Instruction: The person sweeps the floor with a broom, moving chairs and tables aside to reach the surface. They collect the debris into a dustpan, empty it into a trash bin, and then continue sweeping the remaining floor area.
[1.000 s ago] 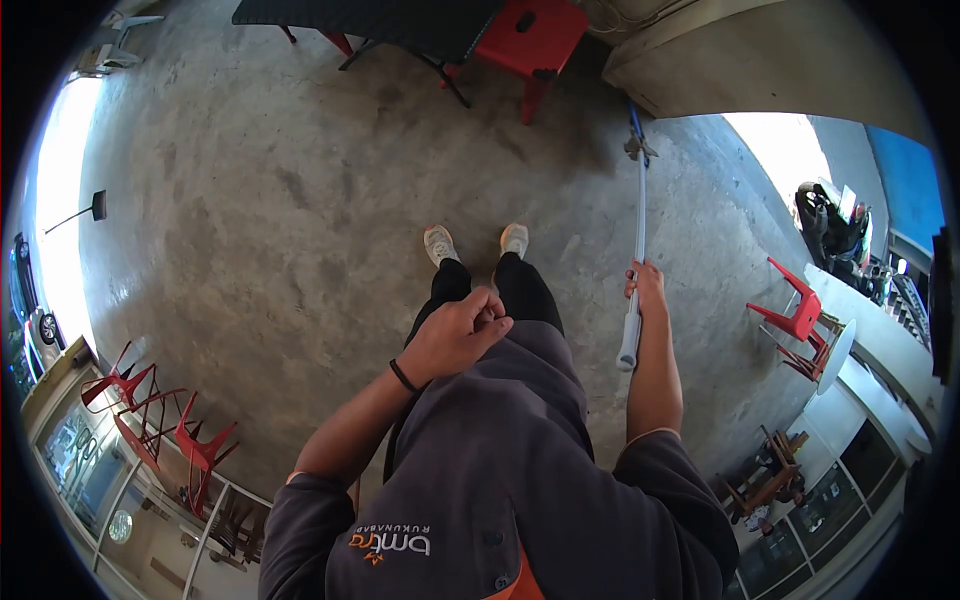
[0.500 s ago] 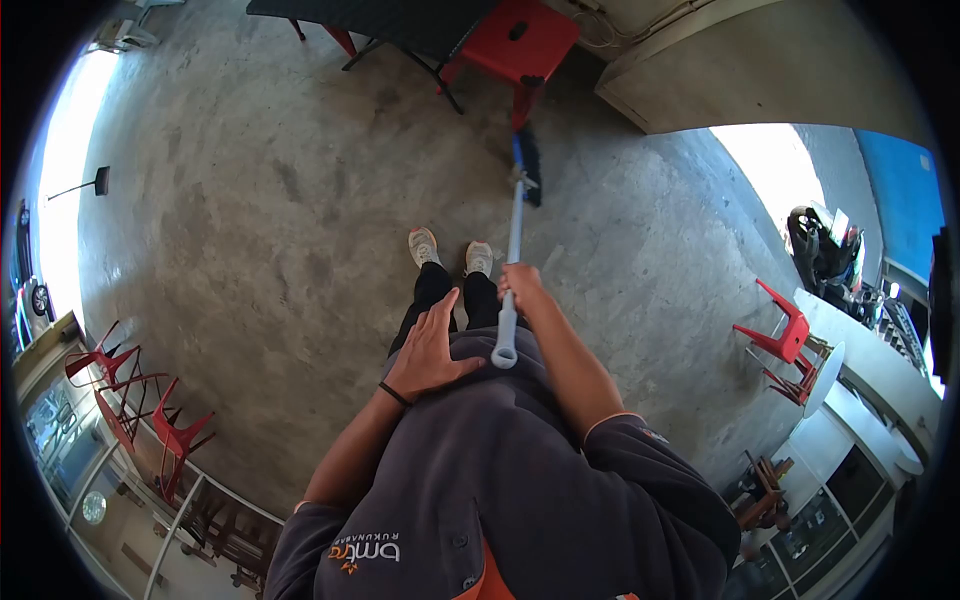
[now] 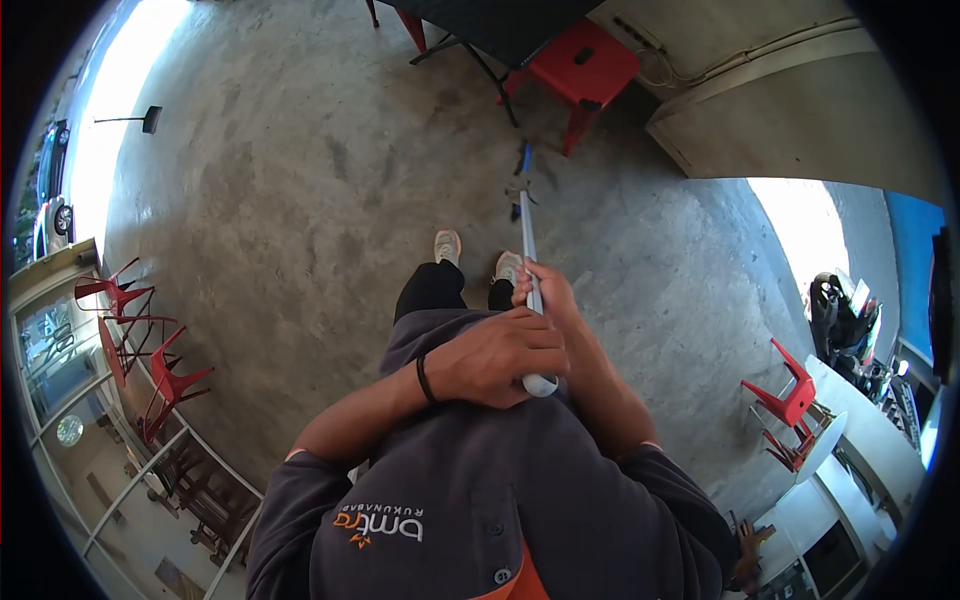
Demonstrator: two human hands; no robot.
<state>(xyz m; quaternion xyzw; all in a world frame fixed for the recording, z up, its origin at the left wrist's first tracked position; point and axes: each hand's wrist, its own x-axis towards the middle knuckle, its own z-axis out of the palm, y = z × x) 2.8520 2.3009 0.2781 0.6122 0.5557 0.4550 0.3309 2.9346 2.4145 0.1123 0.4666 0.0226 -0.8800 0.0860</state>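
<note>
A broom with a light grey handle (image 3: 530, 235) and a blue-and-dark head (image 3: 525, 160) is held in front of me, its head down on the concrete floor. My right hand (image 3: 548, 292) is closed around the handle in front of my waist. Nearer my belly, my left hand (image 3: 495, 358), with a dark band on its wrist, is wrapped over the upper part of the handle. The rounded handle end sticks out below its fingers. Part of the handle is hidden under the left hand.
A red stool (image 3: 585, 65) and a dark table (image 3: 500, 30) stand just beyond the broom head. A long-handled dustpan (image 3: 151, 120) is at far left. Red chairs (image 3: 170, 375) stand left, another red chair (image 3: 788, 390) right, near a parked motorcycle (image 3: 845, 325).
My left hand has moved right from its open pose over my belly and closed on the broom handle. My feet and view have shifted, and the broom head has turned.
</note>
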